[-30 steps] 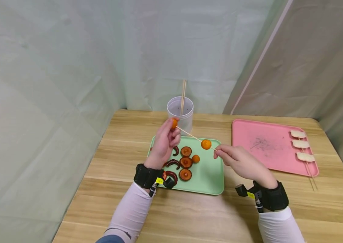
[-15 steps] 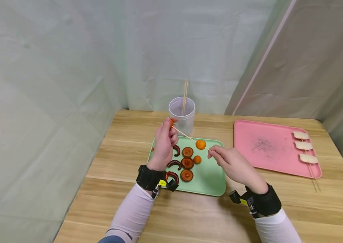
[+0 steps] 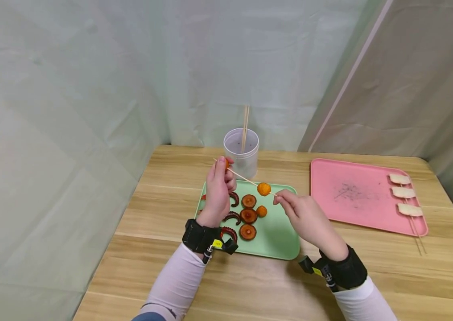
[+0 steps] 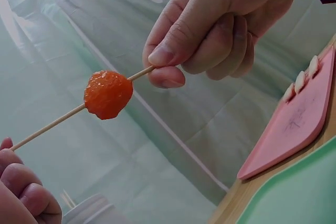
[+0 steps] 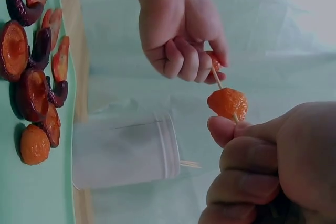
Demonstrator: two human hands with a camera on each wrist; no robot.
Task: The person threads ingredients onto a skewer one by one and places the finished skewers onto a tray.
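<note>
Above the green tray (image 3: 278, 236), my right hand (image 3: 277, 198) pinches the near end of a thin wooden skewer (image 3: 246, 180) between thumb and forefinger. One orange ball (image 3: 264, 189) sits threaded on it, just ahead of those fingers, and shows again in the left wrist view (image 4: 107, 94) and the right wrist view (image 5: 227, 103). My left hand (image 3: 223, 167) grips a second orange ball (image 3: 226, 163) at the skewer's far end. That ball is mostly hidden by the fingers (image 5: 181, 64). The skewer's tip pokes out past it.
On the green tray lie three brown mushroom caps (image 3: 248, 216), dark curled tentacle pieces (image 3: 228, 232) and a loose orange ball (image 3: 261, 211). A white cup (image 3: 241, 154) holding skewers stands behind. A pink tray (image 3: 351, 196) at right carries three white pieces on sticks (image 3: 405, 192).
My right hand has moved left, pushing the skewer into the ball held by my left hand; the tip now sticks out beyond it. The threaded ball has shifted left too.
</note>
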